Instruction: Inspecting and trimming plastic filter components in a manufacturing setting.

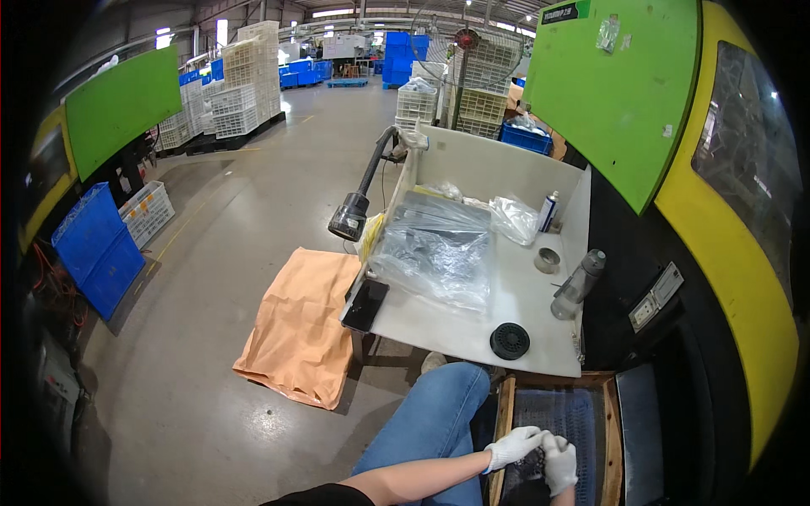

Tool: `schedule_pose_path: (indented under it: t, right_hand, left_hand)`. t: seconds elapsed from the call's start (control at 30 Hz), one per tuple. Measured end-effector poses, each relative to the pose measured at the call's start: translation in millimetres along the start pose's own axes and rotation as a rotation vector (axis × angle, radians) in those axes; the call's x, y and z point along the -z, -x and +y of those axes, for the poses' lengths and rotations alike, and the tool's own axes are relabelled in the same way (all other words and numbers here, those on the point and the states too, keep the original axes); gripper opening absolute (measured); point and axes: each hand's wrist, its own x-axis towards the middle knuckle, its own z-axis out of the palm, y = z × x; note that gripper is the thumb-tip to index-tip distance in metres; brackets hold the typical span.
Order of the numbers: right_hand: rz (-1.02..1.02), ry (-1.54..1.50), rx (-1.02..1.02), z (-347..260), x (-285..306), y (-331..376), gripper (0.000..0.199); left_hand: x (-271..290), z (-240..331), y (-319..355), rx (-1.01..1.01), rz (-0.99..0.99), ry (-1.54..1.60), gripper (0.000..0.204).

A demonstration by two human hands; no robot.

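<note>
Orange sack (299, 329) on floor; clear bags (439, 253), black disc (510, 341) on white table (456, 325).

I see clear plastic bags (439, 253) piled on the white table (523, 295). A tan sack (299, 325) lies on the floor beside it, and a small bagged label (607, 34) is stuck on the green panel (616, 93).

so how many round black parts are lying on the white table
1 in plain view: a round black part near the front edge of the white table. The gloved left hand and right hand hold something dark below it; more may sit hidden under the plastic bags.
</note>
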Motion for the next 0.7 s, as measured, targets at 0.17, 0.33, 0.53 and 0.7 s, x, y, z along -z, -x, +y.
schedule_pose_path:
  t: [0.17, 0.33, 0.53, 0.7]
  right_hand:
    - [0.17, -0.625, -0.07, 1.8, -16.4, 11.6, 0.023]
    - [0.066, 0.108, 0.163, -20.8, -3.9, 8.6, 0.026]
    - [-0.191, -1.015, -0.291, -11.5, -4.9, 11.9, 0.022]
    - [-0.017, -0.275, -0.161, -22.3, -34.0, -58.2, 0.027]
  left_hand:
    - [-8.4, 6.0, 2.5, 0.018, 0.135, 0.583, 0.032]
    - [-3.3, 22.3, 16.0, -0.068, 0.155, 0.058, 0.032]
    - [-6.0, 28.8, 8.9, -0.093, 0.087, 0.149, 0.029]
    - [5.0, 23.3, -3.3, -0.089, 0.713, 0.338, 0.028]
